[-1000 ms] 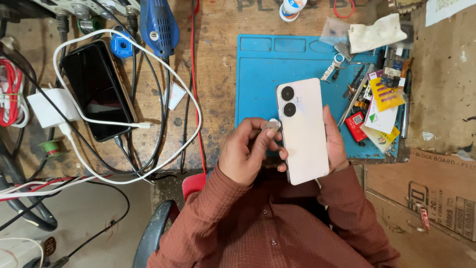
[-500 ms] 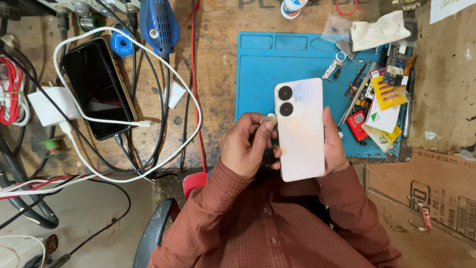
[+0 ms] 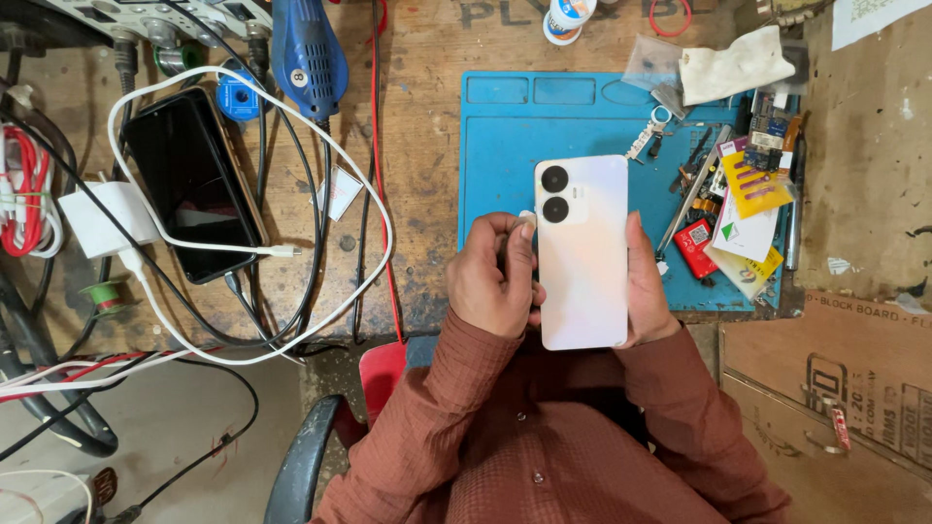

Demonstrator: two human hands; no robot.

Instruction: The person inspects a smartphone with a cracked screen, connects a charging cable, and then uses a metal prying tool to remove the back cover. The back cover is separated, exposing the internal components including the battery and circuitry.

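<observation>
Your right hand [image 3: 649, 281] cradles the white phone [image 3: 582, 254] back-up above the blue mat [image 3: 505, 155], left hand [image 3: 493, 277] fingers pinched at its edge; a loose grip could drop it onto the bench [image 3: 427, 116].

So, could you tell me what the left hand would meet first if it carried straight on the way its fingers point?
The left hand points right and would probably meet the white phone edge, which its fingertips already seem to touch.

The white phone [image 3: 582, 257] has straightened upright from its tilt.
</observation>
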